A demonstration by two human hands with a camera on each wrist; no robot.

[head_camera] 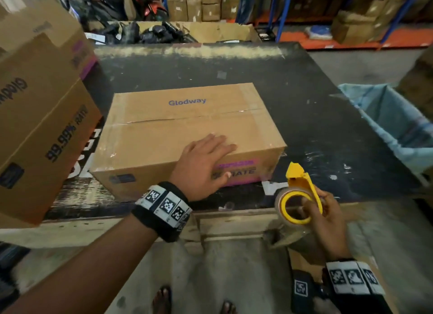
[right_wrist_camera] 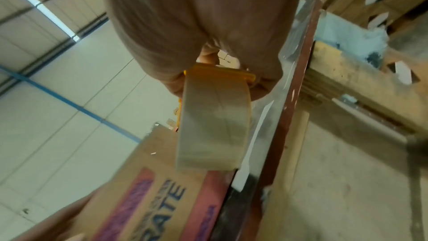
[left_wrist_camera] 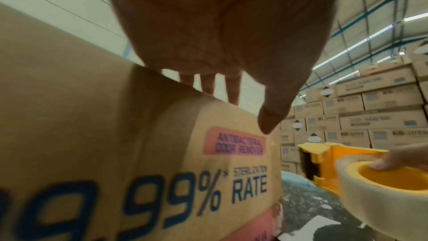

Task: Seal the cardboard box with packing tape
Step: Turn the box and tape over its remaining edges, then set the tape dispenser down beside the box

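A closed brown cardboard box [head_camera: 178, 130] marked "Glodway" lies on the dark table [head_camera: 316, 116], with clear tape along its top seam. My left hand [head_camera: 206, 161] rests flat on the box's near top edge, fingers straight and thumb down the front face [left_wrist_camera: 190, 180]. My right hand [head_camera: 325, 215] grips a yellow tape dispenser [head_camera: 302, 191] with a roll of clear packing tape [right_wrist_camera: 213, 125], held just off the box's near right corner, over the table's front edge. The dispenser's toothed blade [left_wrist_camera: 303, 160] points toward the box.
A larger printed cardboard box [head_camera: 39, 116] stands tilted at the left. A bin lined with a blue bag [head_camera: 393, 121] sits at the right of the table. Behind it are an open carton of dark packets [head_camera: 164, 33], shelves and stacked boxes [left_wrist_camera: 370, 113].
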